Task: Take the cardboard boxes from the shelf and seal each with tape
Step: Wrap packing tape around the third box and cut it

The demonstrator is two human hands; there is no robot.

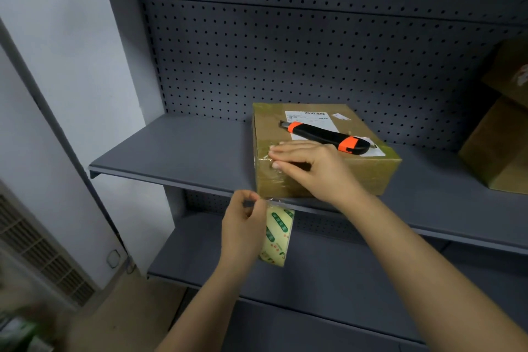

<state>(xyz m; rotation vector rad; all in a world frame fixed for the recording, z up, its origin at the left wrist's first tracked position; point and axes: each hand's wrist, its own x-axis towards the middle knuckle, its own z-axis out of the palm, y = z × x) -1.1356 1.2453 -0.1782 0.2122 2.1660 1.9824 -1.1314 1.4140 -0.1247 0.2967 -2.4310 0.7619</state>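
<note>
Left hand: we grip the roll by its rim; likely light, sticky.
Right hand: open and flat, we press on the box.
Box: stiff, probably light.

Both arms are bare all the way up: the left forearm and the right forearm show only skin (as far as the picture reaches). The left hand and the right hand are bare too, with fingernails cut short and faintly glossy.
</note>
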